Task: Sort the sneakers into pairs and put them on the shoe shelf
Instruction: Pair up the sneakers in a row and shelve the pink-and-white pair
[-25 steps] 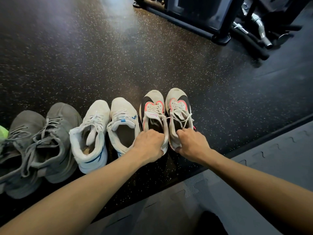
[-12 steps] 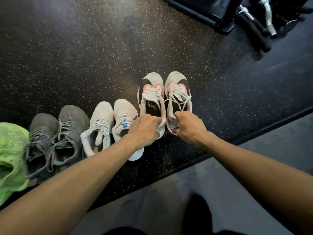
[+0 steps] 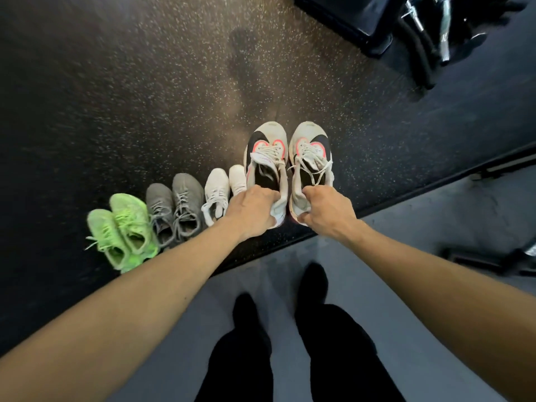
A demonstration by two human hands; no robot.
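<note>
A pair of beige sneakers with black and pink trim hangs above the dark speckled floor. My left hand (image 3: pixel 251 209) grips the heel of the left sneaker (image 3: pixel 266 146), and my right hand (image 3: pixel 327 211) grips the heel of the right sneaker (image 3: pixel 309 146). On the floor to the left stand a white pair (image 3: pixel 217 192), a grey pair (image 3: pixel 177 206) and a neon green pair (image 3: pixel 123 230), side by side in a row. My left hand partly hides the white pair. No shoe shelf is in view.
Black gym equipment (image 3: pixel 417 33) with metal bars stands at the top right. A raised black edge strip (image 3: pixel 435 181) separates the dark floor from the grey mat (image 3: pixel 420 236) where my dark-trousered legs and feet (image 3: pixel 310 280) stand.
Both hands have lifted the beige pair off the floor. The view has risen and pulled back, so the green pair and my legs now show.
</note>
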